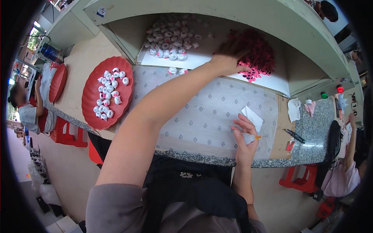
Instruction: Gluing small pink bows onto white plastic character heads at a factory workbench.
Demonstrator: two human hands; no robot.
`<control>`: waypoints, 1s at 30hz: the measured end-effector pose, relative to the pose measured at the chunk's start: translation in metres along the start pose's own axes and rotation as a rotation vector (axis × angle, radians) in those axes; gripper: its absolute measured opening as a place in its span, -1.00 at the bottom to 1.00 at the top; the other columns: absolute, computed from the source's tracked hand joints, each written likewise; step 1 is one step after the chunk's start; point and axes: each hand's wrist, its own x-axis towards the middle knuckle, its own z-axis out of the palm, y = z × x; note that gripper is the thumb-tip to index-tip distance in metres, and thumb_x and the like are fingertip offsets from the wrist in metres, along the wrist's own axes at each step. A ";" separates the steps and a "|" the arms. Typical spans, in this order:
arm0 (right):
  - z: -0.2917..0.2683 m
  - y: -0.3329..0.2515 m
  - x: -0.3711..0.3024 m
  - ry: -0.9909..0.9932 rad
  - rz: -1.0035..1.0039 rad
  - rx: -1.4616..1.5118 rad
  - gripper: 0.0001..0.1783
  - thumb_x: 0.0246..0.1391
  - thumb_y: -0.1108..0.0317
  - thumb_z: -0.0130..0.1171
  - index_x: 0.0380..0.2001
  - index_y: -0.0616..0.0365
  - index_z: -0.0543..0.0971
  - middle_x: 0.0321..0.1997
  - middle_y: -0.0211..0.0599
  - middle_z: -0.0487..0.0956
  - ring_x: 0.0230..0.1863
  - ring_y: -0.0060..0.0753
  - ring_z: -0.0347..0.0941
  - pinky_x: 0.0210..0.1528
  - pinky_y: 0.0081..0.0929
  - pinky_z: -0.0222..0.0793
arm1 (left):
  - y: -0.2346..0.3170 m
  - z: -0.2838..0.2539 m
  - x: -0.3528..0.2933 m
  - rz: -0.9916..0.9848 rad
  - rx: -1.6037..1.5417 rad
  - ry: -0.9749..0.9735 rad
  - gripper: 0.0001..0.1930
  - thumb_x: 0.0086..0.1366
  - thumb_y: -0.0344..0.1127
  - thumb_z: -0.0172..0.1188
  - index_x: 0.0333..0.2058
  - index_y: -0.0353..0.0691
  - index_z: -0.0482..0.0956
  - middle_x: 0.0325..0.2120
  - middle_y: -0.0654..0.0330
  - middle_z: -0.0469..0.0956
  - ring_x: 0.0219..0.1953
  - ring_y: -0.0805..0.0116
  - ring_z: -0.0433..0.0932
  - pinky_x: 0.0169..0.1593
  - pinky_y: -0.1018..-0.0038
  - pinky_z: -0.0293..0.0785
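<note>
The left hand [229,54] reaches far forward under a pale shelf [217,15], fingers spread and pressed down on a heap of small pink and black pieces [258,58]. The right hand [244,136] rests nearer the body on a patterned white mat [202,112], fingers curled around a small white applicator with an orange tip [254,137]. A folded white paper [252,116] lies on the mat just beyond that hand. Left of the heap, still under the shelf, sits a cluster of small white and pink figures [169,40]. Left of the mat, a red oval tray [91,105] holds more of these figures
</note>
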 end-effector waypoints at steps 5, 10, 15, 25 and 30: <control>-0.005 0.006 -0.001 0.023 -0.031 -0.034 -0.71 -0.21 0.57 0.01 -0.30 0.30 0.35 -0.11 -0.08 0.29 -0.17 -0.36 0.27 -0.20 -0.46 0.28 | 0.004 0.003 0.003 -0.092 0.045 0.139 -0.40 -0.14 0.10 0.09 -0.10 -0.03 0.29 -0.16 0.05 0.24 -0.05 0.04 0.15 0.01 0.11 -0.02; 0.002 0.002 -0.001 0.055 0.064 0.008 -0.73 -0.20 0.57 0.01 -0.31 0.31 0.32 -0.33 -0.17 0.40 -0.35 -0.45 0.34 -0.25 -0.52 0.28 | -0.086 -0.019 0.013 -0.142 0.290 -0.136 -0.68 0.02 -0.19 -0.05 -0.21 -0.10 0.36 -0.20 0.10 0.31 -0.12 0.10 0.27 -0.07 0.20 0.17; -0.001 0.000 0.001 0.064 0.061 -0.024 -0.74 -0.20 0.58 0.02 -0.33 0.32 0.34 -0.41 -0.19 0.43 -0.41 -0.49 0.35 -0.27 -0.59 0.26 | -0.075 -0.023 0.006 -0.234 0.261 -0.367 -0.71 0.01 -0.36 -0.04 -0.21 -0.05 0.40 -0.22 0.12 0.34 -0.17 0.24 0.34 -0.08 0.43 0.26; 0.005 -0.012 -0.002 0.045 0.028 0.124 -0.56 -0.32 0.64 -0.09 -0.25 0.16 0.14 -0.47 -0.30 0.24 -0.62 -0.60 0.19 -0.70 -0.78 0.10 | 0.044 -0.141 -0.061 -0.448 -0.884 0.000 -0.78 -0.06 -0.49 0.10 -0.34 -0.26 0.45 -0.38 0.19 0.36 -0.38 0.45 0.36 -0.31 0.60 0.33; 0.018 -0.029 0.001 -0.121 0.043 0.022 -0.65 -0.31 0.65 -0.16 -0.34 0.15 0.13 -0.24 -0.18 0.16 -0.46 -0.52 0.25 -0.64 -0.69 0.24 | 0.080 -0.156 -0.121 -0.813 -1.404 0.069 -0.72 0.06 -0.50 -0.01 -0.18 -0.30 0.38 -0.28 0.21 0.34 -0.30 0.51 0.34 -0.23 0.62 0.29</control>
